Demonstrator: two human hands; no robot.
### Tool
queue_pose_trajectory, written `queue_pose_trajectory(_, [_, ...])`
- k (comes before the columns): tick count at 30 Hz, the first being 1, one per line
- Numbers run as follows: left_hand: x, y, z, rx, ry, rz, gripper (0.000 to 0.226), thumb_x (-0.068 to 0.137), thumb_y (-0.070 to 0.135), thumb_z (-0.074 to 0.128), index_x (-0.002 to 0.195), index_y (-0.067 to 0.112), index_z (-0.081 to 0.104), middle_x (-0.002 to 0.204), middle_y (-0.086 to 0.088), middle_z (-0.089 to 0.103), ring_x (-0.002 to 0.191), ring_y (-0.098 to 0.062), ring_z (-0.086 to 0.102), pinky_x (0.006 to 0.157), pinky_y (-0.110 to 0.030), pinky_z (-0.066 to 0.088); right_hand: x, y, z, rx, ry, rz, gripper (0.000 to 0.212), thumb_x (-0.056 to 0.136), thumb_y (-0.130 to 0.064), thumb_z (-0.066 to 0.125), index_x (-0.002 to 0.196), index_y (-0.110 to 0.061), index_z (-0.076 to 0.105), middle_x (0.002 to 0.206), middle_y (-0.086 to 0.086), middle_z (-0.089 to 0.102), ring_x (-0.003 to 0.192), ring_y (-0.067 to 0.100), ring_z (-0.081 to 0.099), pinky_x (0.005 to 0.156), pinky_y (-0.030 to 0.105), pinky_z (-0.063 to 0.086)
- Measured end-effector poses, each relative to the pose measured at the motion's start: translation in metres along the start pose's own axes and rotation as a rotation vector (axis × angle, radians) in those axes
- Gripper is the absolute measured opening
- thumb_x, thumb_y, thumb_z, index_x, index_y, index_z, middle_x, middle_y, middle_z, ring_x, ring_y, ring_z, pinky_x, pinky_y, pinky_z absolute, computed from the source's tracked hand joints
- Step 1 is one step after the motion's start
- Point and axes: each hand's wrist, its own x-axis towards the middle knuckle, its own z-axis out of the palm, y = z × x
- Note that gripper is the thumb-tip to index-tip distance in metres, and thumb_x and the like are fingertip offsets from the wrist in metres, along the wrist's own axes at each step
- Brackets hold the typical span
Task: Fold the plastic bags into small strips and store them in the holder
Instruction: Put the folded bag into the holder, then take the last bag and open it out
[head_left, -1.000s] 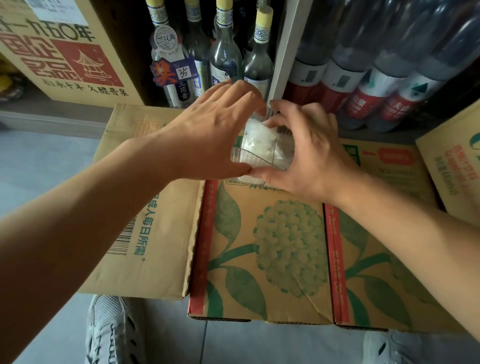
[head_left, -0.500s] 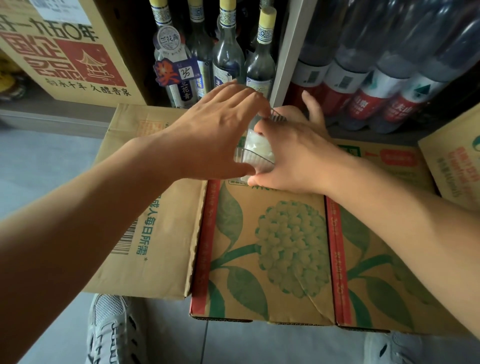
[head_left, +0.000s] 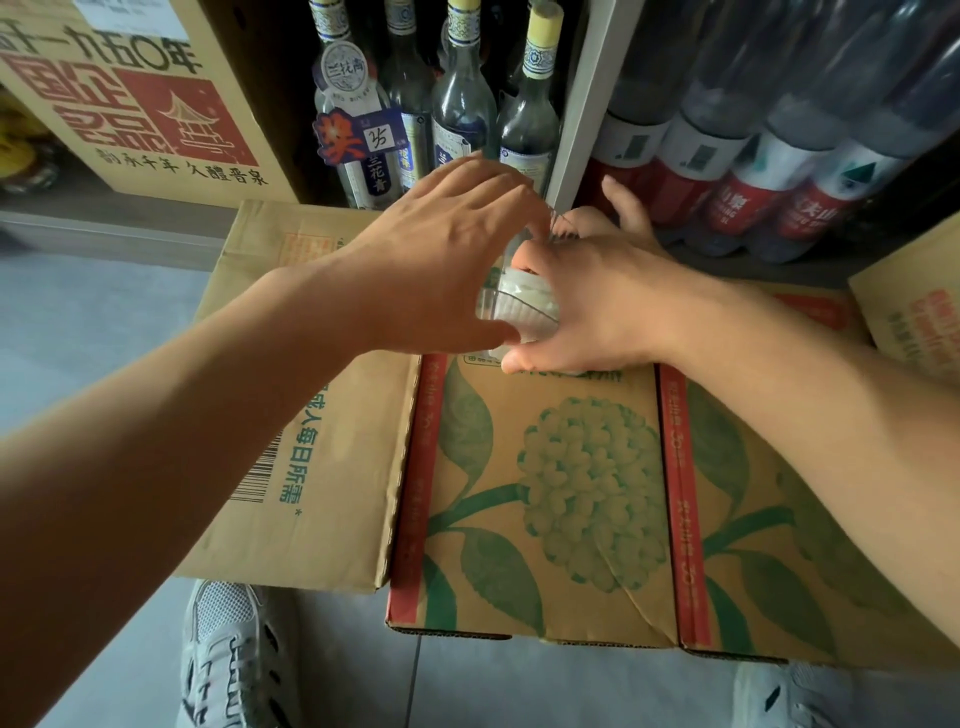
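Currently, from largest item to smallest. Grey tiled floor carries three flattened brown cardboard cartons: one printed with a green flower head and red stripes, a plain one with a barcode just beside it on the left, and an upright carton with a red printed panel at upper left.

Behind them, a row of clear glass bottles with blue-white labels stands left of a white shelf upright. Red-labelled plastic water bottles stand right of it. A grey mesh sneaker shows at the bottom edge.

Left hand: fingers close together, arched over the top of the clear plastic holder, thumb on its near side, gripping it.

Right hand: thumb on the near lower edge, outer fingers reaching behind the holder, index finger bent down onto the contents.

Holder sits at the far edge of the flower carton, between both hands. White folded plastic bags lie inside it, partly hidden.
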Motion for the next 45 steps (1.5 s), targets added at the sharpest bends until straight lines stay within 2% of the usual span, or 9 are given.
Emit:
queue_pose_trajectory(7, [-0.001,-0.002,0.001,-0.024,0.014,0.014,0.085,0.070,0.062,0.066,0.137,0.015,0.048,0.141,-0.008,0.052,0.136,-0.026,0.041,0.118,-0.035,0.023,0.003,-0.002,0.000,-0.011,-0.024,0.016,0.086,0.070,-0.087,0.053,0.128,-0.024,0.047,0.120,0.000,0.060,0.140,0.026,0.033,0.123,0.056,-0.010])
queue_pose_trajectory(11, [-0.002,-0.003,0.002,-0.018,0.027,0.014,0.084,0.070,0.058,0.073,0.137,0.014,0.049,0.142,-0.008,0.052,0.138,-0.026,0.040,0.120,-0.035,0.021,-0.012,0.000,0.011,0.081,0.179,-0.033,0.087,0.066,-0.084,0.058,0.133,-0.028,0.048,0.127,-0.005,0.065,0.146,0.024,0.032,0.124,0.055,-0.006])
queue_pose_trajectory(14, [-0.002,-0.003,0.002,-0.015,0.028,0.015,0.086,0.070,0.061,0.070,0.139,0.015,0.047,0.147,-0.008,0.049,0.143,-0.026,0.036,0.125,-0.037,0.016,-0.032,0.009,0.024,0.154,0.367,-0.061,0.087,0.070,-0.071,0.071,0.138,-0.019,0.056,0.135,0.003,0.064,0.143,0.028,0.039,0.123,0.056,0.016])
queue_pose_trajectory(22, [-0.003,0.010,-0.014,0.057,0.056,0.062,0.071,0.082,0.070,0.058,0.134,0.021,0.053,0.144,-0.007,0.052,0.146,-0.026,0.037,0.126,-0.056,0.004,-0.096,0.012,0.047,0.381,0.614,-0.082,0.025,0.086,-0.025,0.075,0.103,-0.006,0.074,0.112,0.007,0.068,0.107,0.027,0.060,0.093,0.044,0.050])
queue_pose_trajectory(27, [-0.019,0.058,-0.049,0.063,0.132,0.184,0.042,0.093,0.049,0.052,0.117,0.017,0.065,0.116,-0.004,0.066,0.113,-0.028,0.059,0.102,-0.044,0.044,-0.154,-0.013,0.034,0.447,0.382,-0.092,0.015,0.092,-0.029,0.064,0.097,-0.018,0.072,0.097,-0.007,0.066,0.093,0.014,0.061,0.080,0.040,0.055])
queue_pose_trajectory(32, [-0.070,0.146,-0.046,-0.110,-0.151,-0.001,0.019,0.096,0.041,0.055,0.099,0.027,0.067,0.094,0.012,0.067,0.080,-0.014,0.064,0.067,-0.030,0.053,-0.220,-0.059,0.045,0.430,0.202,-0.145,0.014,0.089,-0.030,0.059,0.091,-0.021,0.068,0.085,-0.007,0.064,0.082,0.021,0.064,0.065,0.038,0.053])
queue_pose_trajectory(37, [-0.143,0.225,0.034,-0.274,-0.422,-0.315,0.019,0.090,0.038,0.047,0.088,0.026,0.061,0.092,0.002,0.072,0.085,-0.029,0.068,0.073,-0.041,0.058,-0.290,-0.103,0.109,0.447,-0.055,-0.099,0.008,0.093,-0.025,0.061,0.089,-0.019,0.065,0.088,-0.003,0.062,0.082,0.023,0.061,0.067,0.036,0.048])
queue_pose_trajectory(41, [-0.213,0.278,0.112,-0.402,-0.668,-0.582,0.019,0.095,0.040,0.054,0.096,0.024,0.063,0.107,-0.007,0.070,0.097,-0.034,0.066,0.079,-0.035,0.053,-0.338,-0.124,0.173,0.541,-0.335,0.139,0.012,0.094,-0.029,0.060,0.099,-0.019,0.065,0.104,0.002,0.062,0.100,0.028,0.063,0.081,0.037,0.049])
queue_pose_trajectory(45, [-0.271,0.319,0.175,-0.592,-0.928,-0.929,0.047,0.094,0.051,0.061,0.118,0.010,0.062,0.114,-0.014,0.069,0.106,-0.036,0.066,0.086,-0.037,0.055,-0.378,-0.137,0.223,0.533,-0.539,0.335,0.039,0.089,-0.055,0.059,0.109,-0.022,0.065,0.112,0.003,0.058,0.102,0.030,0.064,0.085,0.038,0.050])
